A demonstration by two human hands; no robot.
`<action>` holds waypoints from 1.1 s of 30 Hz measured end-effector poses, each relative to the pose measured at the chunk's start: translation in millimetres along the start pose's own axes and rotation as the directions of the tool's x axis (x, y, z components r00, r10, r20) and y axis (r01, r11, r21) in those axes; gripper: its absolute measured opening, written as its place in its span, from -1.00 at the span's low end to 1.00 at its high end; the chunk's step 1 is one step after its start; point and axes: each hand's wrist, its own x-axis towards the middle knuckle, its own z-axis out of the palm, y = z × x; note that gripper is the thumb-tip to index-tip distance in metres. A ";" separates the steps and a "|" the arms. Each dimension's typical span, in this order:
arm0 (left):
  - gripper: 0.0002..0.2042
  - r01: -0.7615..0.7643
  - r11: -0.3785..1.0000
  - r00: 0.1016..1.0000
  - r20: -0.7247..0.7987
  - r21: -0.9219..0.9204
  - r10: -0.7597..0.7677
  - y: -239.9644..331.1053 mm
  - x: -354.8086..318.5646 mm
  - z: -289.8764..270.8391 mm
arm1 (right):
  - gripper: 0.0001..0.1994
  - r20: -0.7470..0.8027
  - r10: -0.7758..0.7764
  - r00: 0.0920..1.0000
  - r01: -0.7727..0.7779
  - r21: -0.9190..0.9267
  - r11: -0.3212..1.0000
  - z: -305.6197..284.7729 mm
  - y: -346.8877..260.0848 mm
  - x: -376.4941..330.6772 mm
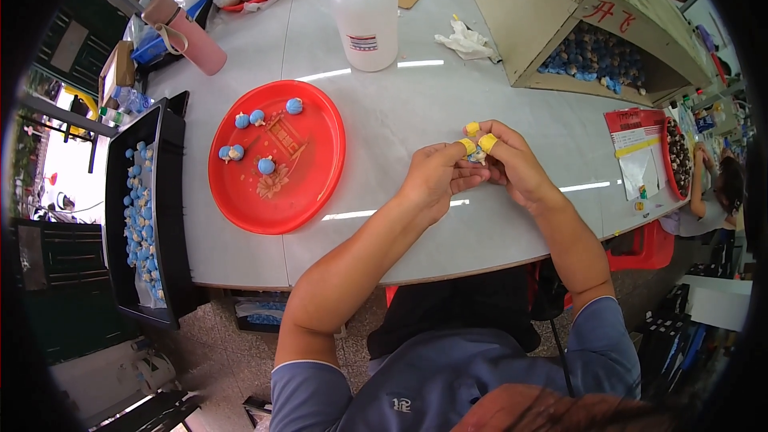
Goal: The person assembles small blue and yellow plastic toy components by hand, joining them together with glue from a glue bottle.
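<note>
My left hand (pixel 434 180) and my right hand (pixel 522 166) meet over the grey table, fingertips pinched together. Between them is a small blue and cream figure piece (pixel 478 157), mostly covered by the fingers. Yellow wraps cover both thumb tips and one right fingertip. To the left, a round red tray (pixel 314 192) bears several small blue and cream figure pieces (pixel 266 166), apart from my hands.
A black bin (pixel 172 232) at the left edge holds many similar pieces. Behind stand a pink bottle (pixel 196 44) and a translucent jug (pixel 368 20). A beige box (pixel 516 32) full of blue pieces, a crumpled white wipe (pixel 466 42) and papers (pixel 636 148) lie right, near another person (pixel 704 192).
</note>
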 end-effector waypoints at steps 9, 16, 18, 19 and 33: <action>-0.82 -0.046 0.999 0.999 -0.006 -0.020 0.046 -3.5 0.0 1.5 | -0.74 0.008 0.037 0.999 -0.037 0.087 0.995 6.9 -1.5 -6.3; -0.84 -0.039 0.999 0.998 -0.039 0.022 0.040 -4.7 -1.0 3.2 | -0.69 0.001 0.044 0.999 -0.044 0.057 0.997 12.4 0.1 -9.8; -0.79 -0.028 0.997 0.998 -0.047 0.076 0.032 -4.3 -1.6 4.3 | -0.67 -0.012 0.042 0.999 -0.041 0.050 0.998 14.3 0.0 -10.9; -0.79 -0.019 0.997 0.999 -0.047 0.076 0.023 -4.0 -1.2 5.4 | -0.67 -0.018 0.047 0.999 -0.046 0.055 0.997 12.6 0.6 -10.3; -0.82 -0.041 0.996 0.996 -0.073 0.082 0.047 -3.1 -1.7 8.4 | -0.66 -0.010 0.022 1.000 -0.021 0.067 0.998 12.1 4.6 -6.2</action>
